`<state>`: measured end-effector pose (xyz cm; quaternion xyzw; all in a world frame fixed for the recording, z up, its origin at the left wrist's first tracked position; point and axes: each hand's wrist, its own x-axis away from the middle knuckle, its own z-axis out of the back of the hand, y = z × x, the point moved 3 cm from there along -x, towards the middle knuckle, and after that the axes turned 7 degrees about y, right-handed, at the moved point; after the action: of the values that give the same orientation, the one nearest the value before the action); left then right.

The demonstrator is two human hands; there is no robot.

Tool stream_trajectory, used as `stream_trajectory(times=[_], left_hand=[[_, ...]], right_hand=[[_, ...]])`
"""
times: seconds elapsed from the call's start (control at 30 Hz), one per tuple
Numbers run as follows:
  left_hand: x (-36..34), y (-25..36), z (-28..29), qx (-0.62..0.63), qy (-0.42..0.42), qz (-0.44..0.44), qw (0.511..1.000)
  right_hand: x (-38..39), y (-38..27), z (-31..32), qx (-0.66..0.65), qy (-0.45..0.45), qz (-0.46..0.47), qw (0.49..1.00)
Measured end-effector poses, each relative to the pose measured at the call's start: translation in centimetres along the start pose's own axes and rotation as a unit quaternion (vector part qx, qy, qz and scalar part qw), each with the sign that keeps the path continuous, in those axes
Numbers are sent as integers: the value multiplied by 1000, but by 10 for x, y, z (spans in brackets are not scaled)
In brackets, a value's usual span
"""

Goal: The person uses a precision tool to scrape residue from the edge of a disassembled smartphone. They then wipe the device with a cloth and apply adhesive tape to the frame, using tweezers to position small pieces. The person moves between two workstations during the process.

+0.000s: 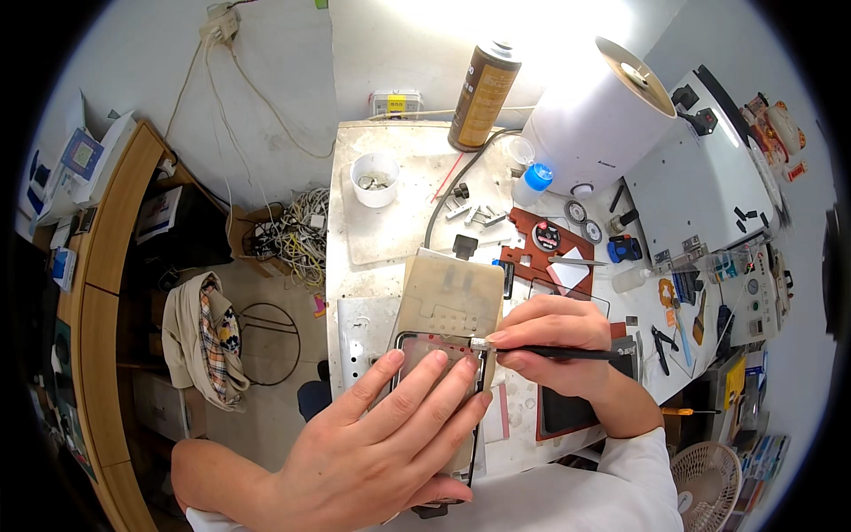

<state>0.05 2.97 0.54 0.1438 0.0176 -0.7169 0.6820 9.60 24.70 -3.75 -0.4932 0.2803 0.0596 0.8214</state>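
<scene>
A black-rimmed phone frame [415, 335] lies on a beige heating pad [450, 297] at the front of the bench. My left hand [377, 443] lies over it with fingers stretched and spread, the fingertips resting near the frame's upper end. My right hand [563, 341] pinches a black-handled scraper knife [576, 353]. Its short silver head touches the frame's upper right corner, pointing left. The lower part of the frame is mostly hidden under my left hand. The fine edge of the blade is too small to make out.
Behind the pad stand a white cup [375, 181], a brown spray can [484, 96] and a white cylindrical device [598, 120]. A blue-capped bottle [534, 182] and a red-brown mat [527, 232] lie right of centre. Black pliers [661, 348] rest farther right. Tangled cables [297, 232] lie left.
</scene>
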Motion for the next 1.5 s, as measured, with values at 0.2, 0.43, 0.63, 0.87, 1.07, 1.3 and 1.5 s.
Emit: stream_trajectory(times=[0.2,0.43,0.63,0.87,1.07,1.3,1.5], left_hand=[[1,0,0,-5,4,-3,1000],[0,0,0,-13,2,-7,1000],[1,0,-1,-11,4,-6,1000],[1,-1,-1,-2,4,-7,1000],[1,0,-2,-4,8,-2,1000],[0,0,-1,-4,7,-2,1000],[1,-1,-1,4,8,1,1000]], right_hand=[[1,-1,1,7,6,-1,1000],[1,-2,2,0,9,-12,1000],[-1,-2,1,1,5,-2,1000],[-3,-3,-4,5,15,-9,1000],[-5,-3,-4,8,2,6,1000],[-5,-2,-6,22,1,16,1000],[1,-4,-2,14,24,-6,1000]])
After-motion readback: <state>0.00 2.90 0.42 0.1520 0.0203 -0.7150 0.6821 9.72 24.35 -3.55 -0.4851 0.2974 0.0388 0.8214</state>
